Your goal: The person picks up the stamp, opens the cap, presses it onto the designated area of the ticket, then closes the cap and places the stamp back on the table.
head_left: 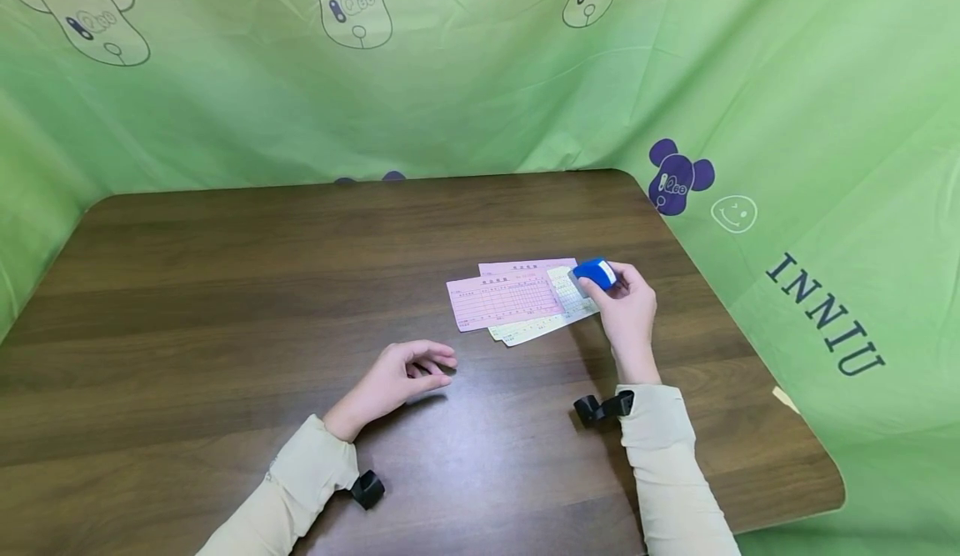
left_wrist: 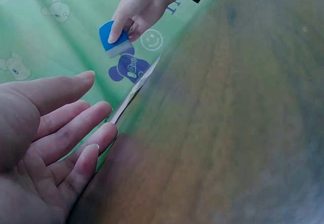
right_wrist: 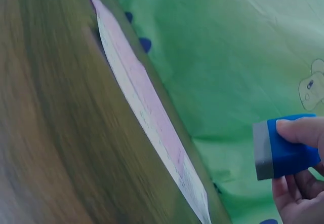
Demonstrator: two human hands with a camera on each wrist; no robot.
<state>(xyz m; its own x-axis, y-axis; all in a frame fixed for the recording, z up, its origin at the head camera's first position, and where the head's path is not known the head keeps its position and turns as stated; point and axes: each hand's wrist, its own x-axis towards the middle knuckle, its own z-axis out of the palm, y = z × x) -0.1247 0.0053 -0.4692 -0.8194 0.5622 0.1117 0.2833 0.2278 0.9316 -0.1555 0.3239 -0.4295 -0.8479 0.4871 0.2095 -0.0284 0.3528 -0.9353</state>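
Note:
My right hand (head_left: 630,310) grips a small blue stamp (head_left: 595,272) between thumb and fingers, over the right end of some printed paper forms. In the right wrist view the stamp (right_wrist: 291,145) shows a grey base, held apart from the paper. Pink forms (head_left: 502,299) lie overlapping pale green-yellow forms (head_left: 525,331) on the table. My left hand (head_left: 401,377) hovers over the table, left of and nearer than the papers. Its fingers are loosely bent with nothing between them, as the left wrist view of the hand (left_wrist: 61,138) shows.
The brown wooden table (head_left: 225,306) has rounded corners. Green printed cloth (head_left: 465,81) hangs behind it and along its sides. A pale strip (head_left: 786,399) sits at the table's right edge. Each wrist wears a black camera strap (head_left: 603,408).

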